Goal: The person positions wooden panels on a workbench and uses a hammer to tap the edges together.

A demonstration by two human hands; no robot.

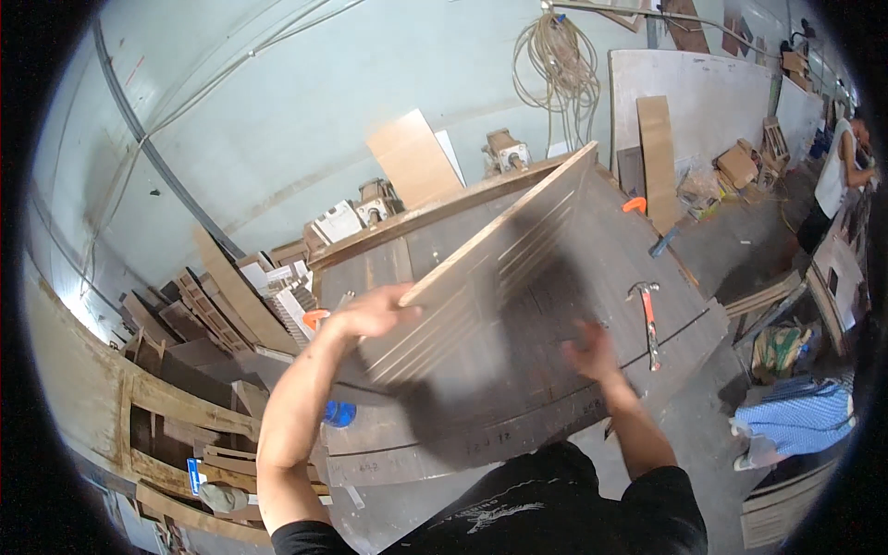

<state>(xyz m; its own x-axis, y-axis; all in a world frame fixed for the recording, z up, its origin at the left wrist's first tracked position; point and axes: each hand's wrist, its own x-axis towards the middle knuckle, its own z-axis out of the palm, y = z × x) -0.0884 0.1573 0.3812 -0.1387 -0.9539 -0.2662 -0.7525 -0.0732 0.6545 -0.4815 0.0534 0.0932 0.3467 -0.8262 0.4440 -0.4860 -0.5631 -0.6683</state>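
A flat wooden panel (481,277) with a pale edge and rows of light grooves stands tilted above the dark workbench (444,435). My left hand (375,313) grips its near left corner, the fingers lapping over the top edge. Apart from the panel, my right hand (592,351) hovers over the bench with its fingers spread, somewhat blurred and holding nothing. To the right of that hand lies a claw hammer (650,328) with a red and black handle.
Orange pieces (635,204) sit by the bench's sides. A blue round object (339,413) lies near its left edge. Wood offcuts (185,319) crowd the left; a coiled cable (558,69) hangs on the wall. At far right stands another person (837,176), near a blue patterned cloth (795,416).
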